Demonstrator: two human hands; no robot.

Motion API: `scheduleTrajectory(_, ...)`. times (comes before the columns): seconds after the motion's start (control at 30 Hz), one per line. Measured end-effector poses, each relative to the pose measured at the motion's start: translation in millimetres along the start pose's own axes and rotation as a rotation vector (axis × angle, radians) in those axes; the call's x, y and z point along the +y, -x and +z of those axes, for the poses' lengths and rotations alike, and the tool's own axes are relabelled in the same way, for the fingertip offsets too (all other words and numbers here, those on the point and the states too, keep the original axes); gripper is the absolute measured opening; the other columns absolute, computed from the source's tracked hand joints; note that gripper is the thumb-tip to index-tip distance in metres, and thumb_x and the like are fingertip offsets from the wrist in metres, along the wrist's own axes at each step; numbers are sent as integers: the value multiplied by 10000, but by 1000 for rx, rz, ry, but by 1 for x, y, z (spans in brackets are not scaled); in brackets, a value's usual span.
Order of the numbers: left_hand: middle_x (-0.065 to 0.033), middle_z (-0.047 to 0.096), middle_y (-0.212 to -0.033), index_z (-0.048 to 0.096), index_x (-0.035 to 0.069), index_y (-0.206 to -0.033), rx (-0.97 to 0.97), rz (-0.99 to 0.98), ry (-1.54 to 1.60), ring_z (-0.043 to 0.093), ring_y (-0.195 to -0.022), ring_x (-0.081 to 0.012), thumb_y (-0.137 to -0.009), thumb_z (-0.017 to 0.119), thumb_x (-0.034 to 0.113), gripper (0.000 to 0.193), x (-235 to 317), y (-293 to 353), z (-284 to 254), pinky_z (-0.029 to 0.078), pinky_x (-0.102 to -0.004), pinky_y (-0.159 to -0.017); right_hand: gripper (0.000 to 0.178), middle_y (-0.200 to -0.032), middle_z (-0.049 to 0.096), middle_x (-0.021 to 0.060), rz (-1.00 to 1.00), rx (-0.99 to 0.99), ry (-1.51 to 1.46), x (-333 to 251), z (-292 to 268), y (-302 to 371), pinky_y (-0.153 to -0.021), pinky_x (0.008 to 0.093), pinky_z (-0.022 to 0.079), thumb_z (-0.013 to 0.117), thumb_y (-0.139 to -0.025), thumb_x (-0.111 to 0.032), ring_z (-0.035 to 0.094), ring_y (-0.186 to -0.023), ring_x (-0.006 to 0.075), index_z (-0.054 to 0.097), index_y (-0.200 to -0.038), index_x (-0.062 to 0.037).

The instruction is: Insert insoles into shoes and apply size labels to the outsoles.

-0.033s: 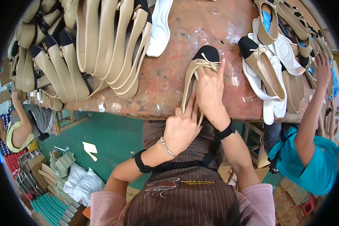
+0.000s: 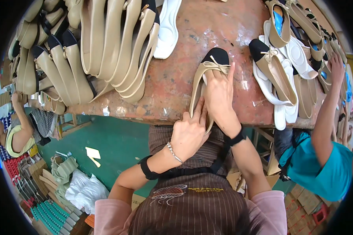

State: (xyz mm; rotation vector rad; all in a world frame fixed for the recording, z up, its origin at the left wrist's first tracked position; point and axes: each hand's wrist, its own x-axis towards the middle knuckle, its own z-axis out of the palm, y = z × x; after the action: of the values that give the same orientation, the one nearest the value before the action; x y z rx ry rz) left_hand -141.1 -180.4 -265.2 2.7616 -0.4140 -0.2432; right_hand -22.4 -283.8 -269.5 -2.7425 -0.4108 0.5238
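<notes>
A beige ballet flat point(image 2: 197, 81) with a black toe cap and a thin bow lies toe-away at the table's near edge, its heel end towards me. My right hand point(image 2: 220, 92) reaches into the shoe's opening, several fingertips hidden under the bow, the index finger stretched along the outer right side. At the heel end, my left hand point(image 2: 189, 131) grips the shoe, its fingers over the rim and into the opening. Whatever lies under my fingers inside the shoe is hidden.
Rows of beige flats point(image 2: 111, 43) crowd the table's left. A white insole point(image 2: 168, 31) lies beside them. At right, another flat point(image 2: 273, 68) rests on white insoles point(image 2: 280, 116). A co-worker in a teal shirt point(image 2: 325, 168) reaches among more shoes; another person point(image 2: 19, 135) is far left.
My hands and the flat stay almost in the same place. The co-worker's arm and teal sleeve on the right have shifted slightly.
</notes>
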Motion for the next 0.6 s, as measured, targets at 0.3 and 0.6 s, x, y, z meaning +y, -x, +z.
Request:
scheduleTrajectory(0.3,-226,512,-1445,626,-51,-1254,-54,-21,-13,649,-836,-307,-708,813,319,686,1,2,-4,587,-337,-626,332,-1085,629,212,-121,241,49,7,16,9,-1183,603,214,608,-752,16,597,-1113,373,580,-1081,51)
scheduleTrajectory(0.6,-272,506,-1437,657,-86,-1182,-17,21,23,636,-806,-281,-685,792,260,621,-1,4,4,581,-330,-594,505,-1210,585,336,-158,382,173,4,29,12,-1186,578,208,538,-828,-75,545,-1219,449,500,-1264,179)
